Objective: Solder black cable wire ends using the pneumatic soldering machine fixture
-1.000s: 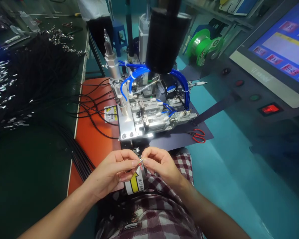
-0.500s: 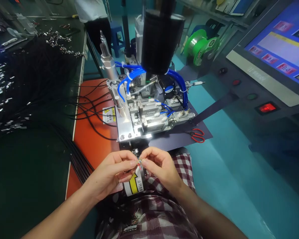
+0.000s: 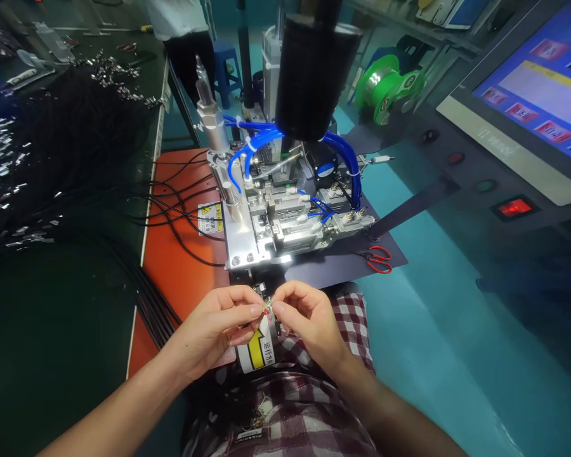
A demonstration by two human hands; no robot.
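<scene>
Thin coloured wires (image 3: 268,310), some red and some pale, show between the fingertips of my two hands. My left hand (image 3: 223,320) is closed, thumb and forefinger pinching the wires from the left. Facing it, my right hand (image 3: 307,320) pinches the wire ends between thumb and forefinger. How the wires run inside my left fingers is hidden. Just beneath the hands is a round part with a white label and yellow arrow (image 3: 255,350). Behind them stands a metal bench machine (image 3: 285,222) with blue air tubes (image 3: 261,138).
Black cables (image 3: 147,304) hang over the left table's edge, near a large cable pile (image 3: 66,139). Red-handled snips (image 3: 379,259) lie right of the machine. A control panel (image 3: 514,152) stands at right, a green spool (image 3: 385,89) behind. Another person (image 3: 183,38) stands at the back.
The view has shifted slightly. Both hands keep their pinch at nearly the same place, and a little more of the pale wires shows between the fingertips.
</scene>
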